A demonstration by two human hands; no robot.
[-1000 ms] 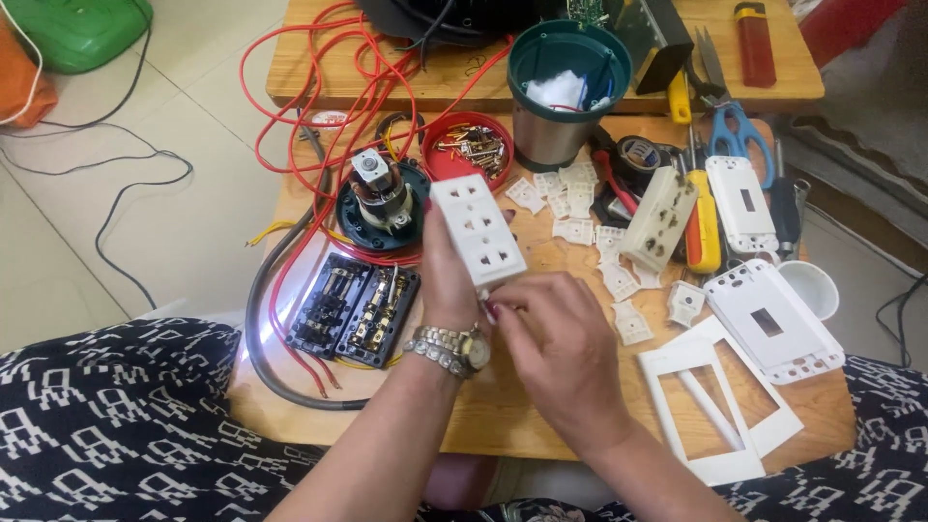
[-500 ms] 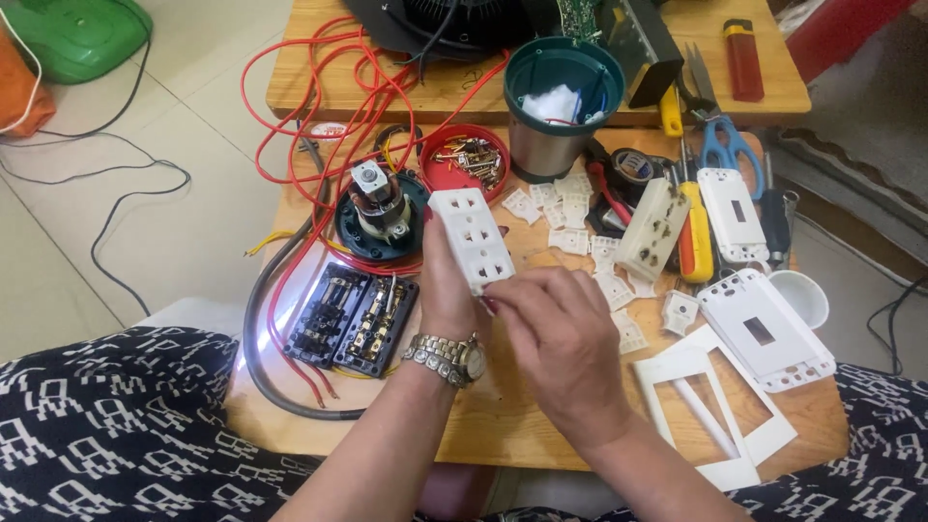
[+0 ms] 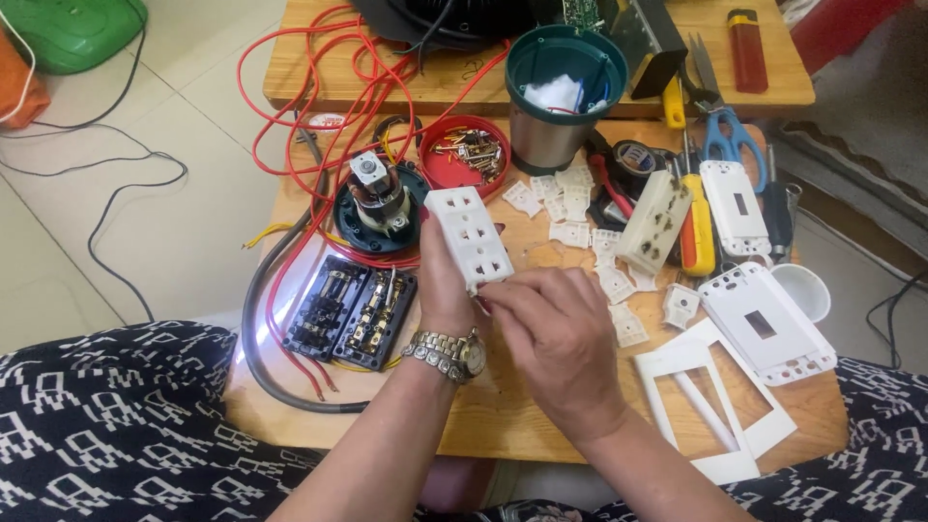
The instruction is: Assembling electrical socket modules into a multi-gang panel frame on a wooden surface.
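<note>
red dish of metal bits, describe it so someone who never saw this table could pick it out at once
Start at the wooden table and find the tall steel cup with a green rim near its far edge. Just left of that cup sits the round red dish, beside the black motor base. It alone holds a heap of small brass contacts and screws; the loose red wires around it are thin strands.

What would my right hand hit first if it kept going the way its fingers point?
Probably the white socket block in the left hand; the right hand fingertips already seem to touch its lower end.
</note>
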